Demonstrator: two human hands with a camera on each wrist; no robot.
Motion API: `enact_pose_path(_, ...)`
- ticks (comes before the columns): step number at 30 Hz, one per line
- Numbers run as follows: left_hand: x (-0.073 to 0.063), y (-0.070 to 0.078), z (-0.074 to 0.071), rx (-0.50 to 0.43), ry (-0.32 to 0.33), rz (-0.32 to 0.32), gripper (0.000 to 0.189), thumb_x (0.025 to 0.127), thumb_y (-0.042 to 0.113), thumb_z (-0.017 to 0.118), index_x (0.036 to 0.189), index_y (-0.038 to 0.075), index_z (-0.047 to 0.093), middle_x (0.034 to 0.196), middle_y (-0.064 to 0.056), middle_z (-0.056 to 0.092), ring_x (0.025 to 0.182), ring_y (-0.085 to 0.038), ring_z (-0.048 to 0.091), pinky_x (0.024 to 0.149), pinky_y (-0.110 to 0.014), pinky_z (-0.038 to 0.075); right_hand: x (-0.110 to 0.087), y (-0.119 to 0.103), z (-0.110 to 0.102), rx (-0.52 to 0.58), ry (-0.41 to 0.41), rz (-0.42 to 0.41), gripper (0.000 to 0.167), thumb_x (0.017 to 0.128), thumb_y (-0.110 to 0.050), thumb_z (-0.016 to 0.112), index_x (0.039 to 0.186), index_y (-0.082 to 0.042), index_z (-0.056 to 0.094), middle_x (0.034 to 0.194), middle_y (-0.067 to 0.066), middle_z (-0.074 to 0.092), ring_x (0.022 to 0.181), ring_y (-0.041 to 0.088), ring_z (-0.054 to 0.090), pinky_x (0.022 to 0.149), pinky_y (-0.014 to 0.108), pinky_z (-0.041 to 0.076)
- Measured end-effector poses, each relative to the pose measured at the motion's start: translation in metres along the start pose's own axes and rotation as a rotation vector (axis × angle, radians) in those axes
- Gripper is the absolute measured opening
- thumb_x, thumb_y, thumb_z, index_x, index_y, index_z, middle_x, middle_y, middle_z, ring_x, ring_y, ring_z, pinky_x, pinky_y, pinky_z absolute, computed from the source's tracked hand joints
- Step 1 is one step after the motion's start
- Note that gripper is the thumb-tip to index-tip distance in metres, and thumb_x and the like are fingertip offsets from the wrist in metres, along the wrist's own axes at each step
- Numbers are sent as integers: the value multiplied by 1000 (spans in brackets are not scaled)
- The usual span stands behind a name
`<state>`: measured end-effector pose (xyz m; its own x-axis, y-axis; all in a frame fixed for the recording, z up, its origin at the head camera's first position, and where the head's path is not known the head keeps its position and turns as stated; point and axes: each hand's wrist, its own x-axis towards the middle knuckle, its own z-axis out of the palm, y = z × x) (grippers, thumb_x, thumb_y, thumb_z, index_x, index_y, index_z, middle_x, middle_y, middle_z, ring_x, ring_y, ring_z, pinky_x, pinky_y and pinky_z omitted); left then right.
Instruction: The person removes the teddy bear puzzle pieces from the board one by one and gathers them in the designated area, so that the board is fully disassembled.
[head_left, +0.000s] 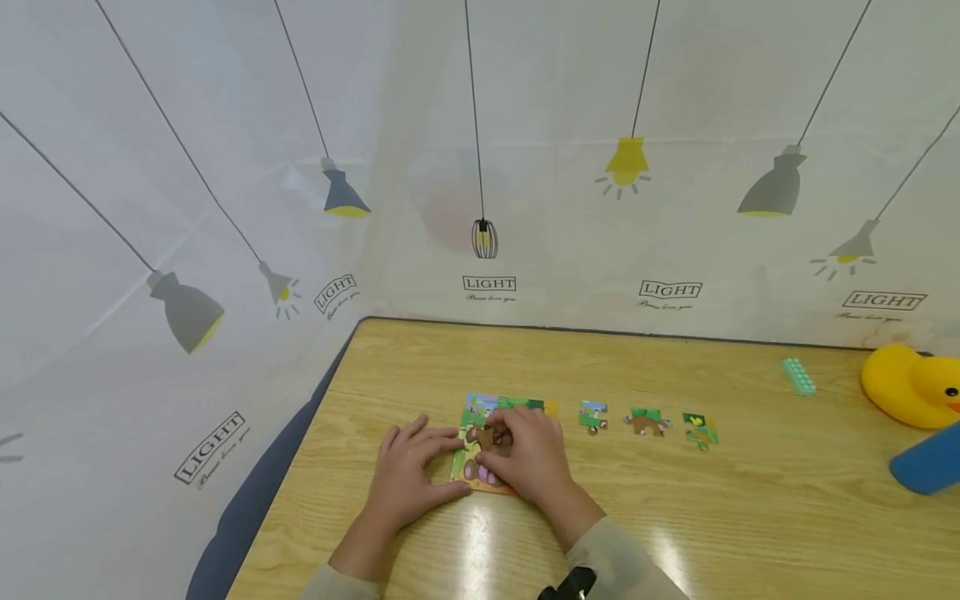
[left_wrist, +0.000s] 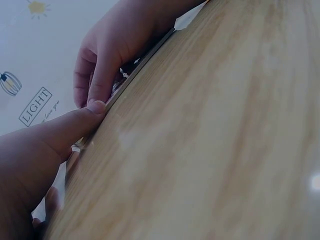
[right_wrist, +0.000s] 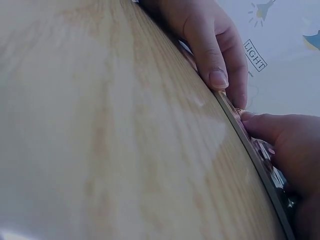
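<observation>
A partly assembled jigsaw puzzle [head_left: 480,410] with a colourful cartoon picture lies flat on the wooden table. My left hand [head_left: 408,475] is at its left side, fingers spread, fingertips on the left edge and thumb at the lower left corner. Over the puzzle's right half, my right hand [head_left: 534,454] pinches a brown puzzle piece [head_left: 501,442] between thumb and fingers; the palm side is hidden. Close up in the left wrist view, the left thumb [left_wrist: 95,107] touches the puzzle's edge. Three loose puzzle pieces [head_left: 593,417], [head_left: 648,422], [head_left: 701,430] lie in a row to the right.
A mint-green toy brick [head_left: 798,377], a yellow rubber duck [head_left: 903,387] and a blue cylindrical object [head_left: 926,462] are on the right of the table [head_left: 750,517]. A white sheet [head_left: 555,200] printed with lamps hangs behind and on the left.
</observation>
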<state>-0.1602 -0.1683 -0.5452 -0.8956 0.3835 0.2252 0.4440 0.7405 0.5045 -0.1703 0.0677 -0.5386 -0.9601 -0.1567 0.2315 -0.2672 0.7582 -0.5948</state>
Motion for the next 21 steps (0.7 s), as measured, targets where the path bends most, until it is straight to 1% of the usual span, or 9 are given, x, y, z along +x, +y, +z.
enact_pose_path(4, 0, 1, -1, 3, 11, 8, 64, 75, 66, 89, 125, 28, 79, 142, 9, 69, 150, -39, 43, 118, -78, 19, -1, 0, 0, 46, 30, -29, 37, 80, -39, 95, 110, -25, 77, 92, -14, 69, 91, 15, 59, 87, 47, 42)
enact_pose_path(7, -1, 0, 0, -1, 16, 11, 64, 74, 65, 90, 125, 27, 79, 141, 8, 69, 150, -39, 44, 118, -78, 19, -3, 1, 1, 76, 65, -93, 35, 80, -31, 95, 111, -23, 81, 91, -13, 72, 86, 14, 58, 84, 47, 42)
enact_pose_path(9, -1, -1, 0, -3, 15, 11, 65, 74, 65, 90, 125, 27, 79, 142, 9, 69, 151, -38, 43, 118, -78, 19, -4, 2, 1, 76, 88, -143, 38, 81, -27, 95, 116, -21, 82, 96, -10, 76, 85, 15, 59, 83, 47, 44)
enact_pose_path(11, -1, -1, 0, -4, 14, 9, 65, 74, 65, 90, 126, 27, 79, 142, 9, 69, 151, -37, 43, 119, -78, 19, -5, 3, 1, 59, 97, -183, 42, 82, -26, 94, 121, -19, 82, 106, -7, 79, 89, 17, 62, 83, 48, 45)
enact_pose_path(13, -1, -1, 0, -2, 12, 9, 66, 74, 66, 89, 126, 27, 79, 142, 9, 69, 151, -37, 43, 118, -78, 19, -6, 4, 0, 47, 98, -204, 46, 83, -26, 93, 126, -17, 81, 117, -4, 79, 94, 21, 64, 84, 50, 47)
enact_pose_path(15, -1, -1, 0, -6, 9, 7, 66, 75, 67, 88, 127, 27, 79, 142, 9, 68, 151, -37, 42, 119, -78, 19, -7, 3, 0, 38, 98, -211, 50, 84, -27, 93, 130, -15, 79, 124, -1, 78, 99, 24, 65, 86, 52, 47)
enact_pose_path(18, -1, 0, -2, -11, 3, 2, 67, 75, 68, 88, 127, 27, 79, 143, 9, 68, 151, -38, 42, 119, -78, 18, -7, 3, 0, 32, 99, -217, 50, 84, -28, 94, 130, -15, 79, 125, 1, 77, 100, 25, 65, 87, 52, 48)
enact_pose_path(21, -2, 1, -3, -12, 4, 1, 67, 74, 67, 89, 127, 26, 79, 143, 8, 68, 151, -39, 42, 118, -78, 18, -7, 2, 1, 23, 98, -228, 48, 84, -28, 93, 128, -16, 79, 124, -1, 77, 101, 24, 64, 88, 52, 47)
